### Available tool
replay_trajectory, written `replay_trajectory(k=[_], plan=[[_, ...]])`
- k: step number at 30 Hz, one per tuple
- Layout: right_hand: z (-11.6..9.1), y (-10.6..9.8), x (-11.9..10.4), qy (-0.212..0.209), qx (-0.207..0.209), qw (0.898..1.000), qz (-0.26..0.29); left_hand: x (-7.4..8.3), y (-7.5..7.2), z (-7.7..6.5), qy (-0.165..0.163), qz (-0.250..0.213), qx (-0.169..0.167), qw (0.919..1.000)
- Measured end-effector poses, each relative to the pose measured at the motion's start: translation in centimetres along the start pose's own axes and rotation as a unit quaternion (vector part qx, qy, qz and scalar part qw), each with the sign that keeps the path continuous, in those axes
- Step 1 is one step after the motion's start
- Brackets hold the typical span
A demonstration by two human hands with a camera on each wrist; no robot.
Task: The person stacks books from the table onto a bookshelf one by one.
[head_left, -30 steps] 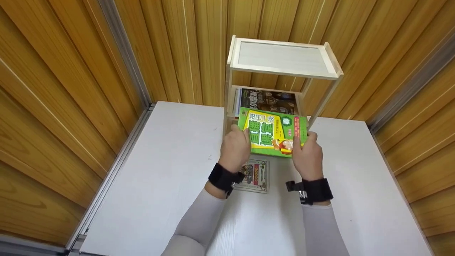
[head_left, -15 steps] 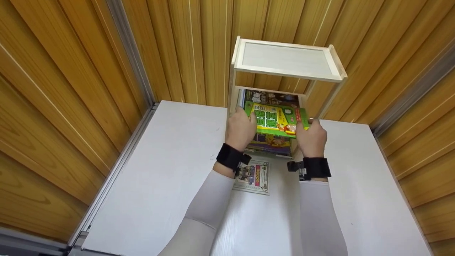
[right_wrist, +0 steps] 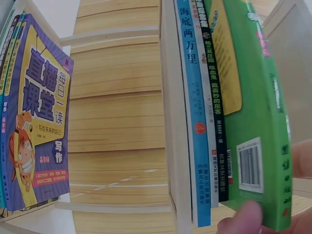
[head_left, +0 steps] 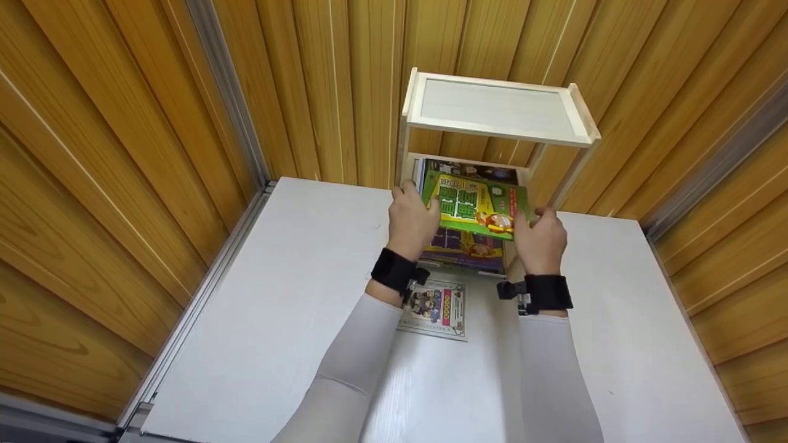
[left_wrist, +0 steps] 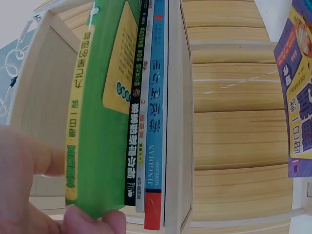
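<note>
Both hands hold a green book with a yellow panel on its cover. My left hand grips its left end, thumb on top, and my right hand grips its right end. The green book lies over a dark-covered book on the middle shelf. In the left wrist view, blue and black spines show beside the green book, touching or nearly so. Fingertips curl under the book's lower face. The right wrist view shows its barcode side, with fingertips below.
A pale wooden rack with a framed top panel stands against the slatted wood wall. Its lower shelf bears a purple book on several others. Another illustrated book lies on the white table in front, partly behind the left wrist strap.
Both hands have carried the green book forward into the rack, over the middle-shelf books. Since half a second ago it has shifted only slightly. The purple book below has come into view.
</note>
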State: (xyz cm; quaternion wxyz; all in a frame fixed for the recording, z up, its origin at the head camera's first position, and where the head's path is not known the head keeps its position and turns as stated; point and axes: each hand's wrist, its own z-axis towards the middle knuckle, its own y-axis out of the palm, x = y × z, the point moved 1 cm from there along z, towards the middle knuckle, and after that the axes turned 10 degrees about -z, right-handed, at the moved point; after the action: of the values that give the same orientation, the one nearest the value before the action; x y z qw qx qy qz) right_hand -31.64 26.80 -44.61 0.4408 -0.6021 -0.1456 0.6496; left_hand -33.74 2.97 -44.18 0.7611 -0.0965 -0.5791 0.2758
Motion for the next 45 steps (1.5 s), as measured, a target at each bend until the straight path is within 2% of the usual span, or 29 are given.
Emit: replay_trajectory(k=[10, 14, 16, 19, 22, 26, 29, 31, 35, 38, 41, 43, 45], plan=[[0.0, 0.2, 0.7, 0.010, -0.024, 1.000, 0.008, -0.5, 0.4, 0.0, -0.002, -0.024, -0.009, 0.9997], [-0.2, 0.4, 1.1, 0.007, -0.025, 1.000, 0.010, -0.8, 0.3, -0.3, -0.006, -0.020, -0.006, 0.9998], [-0.6, 0.3, 1.1, 0.005, -0.017, 1.000, 0.010, -1.0, 0.0, -0.6, -0.001, -0.009, 0.003, 1.0000], [-1.3, 0.0, 1.1, -0.011, 0.022, 1.000, -0.006, -1.2, -0.4, -1.4, 0.019, 0.028, 0.032, 0.9989], [-2.3, -0.3, 1.0, -0.040, 0.090, 0.995, -0.020, -1.4, -1.0, -2.6, 0.047, 0.091, 0.072, 0.9922], [-3.7, -0.7, 0.8, -0.099, 0.166, 0.981, 0.003, -1.4, -1.7, -4.3, 0.095, 0.157, 0.130, 0.9743], [-4.8, -0.7, 0.4, -0.151, 0.176, 0.973, 0.016, -1.2, -1.9, -5.5, 0.142, 0.167, 0.161, 0.9622], [-5.6, -0.5, 0.2, -0.177, 0.163, 0.971, 0.012, -1.0, -1.9, -6.3, 0.175, 0.162, 0.166, 0.9568], [-6.9, 0.5, -0.2, -0.210, 0.115, 0.971, -0.016, -1.2, -1.2, -7.7, 0.229, 0.162, 0.141, 0.9495], [-7.4, 1.3, -0.3, -0.228, 0.070, 0.970, -0.043, -1.6, -0.5, -8.3, 0.254, 0.196, 0.112, 0.9405], [-7.4, 2.0, -0.3, -0.233, 0.044, 0.969, -0.065, -2.1, 0.3, -8.5, 0.262, 0.239, 0.077, 0.9317], [-7.2, 2.2, -0.2, -0.229, 0.043, 0.970, -0.073, -2.2, 0.7, -8.3, 0.253, 0.253, 0.047, 0.9325], [-6.9, 2.3, 0.0, -0.220, 0.042, 0.971, -0.077, -2.2, 1.0, -7.9, 0.239, 0.255, 0.022, 0.9365]])
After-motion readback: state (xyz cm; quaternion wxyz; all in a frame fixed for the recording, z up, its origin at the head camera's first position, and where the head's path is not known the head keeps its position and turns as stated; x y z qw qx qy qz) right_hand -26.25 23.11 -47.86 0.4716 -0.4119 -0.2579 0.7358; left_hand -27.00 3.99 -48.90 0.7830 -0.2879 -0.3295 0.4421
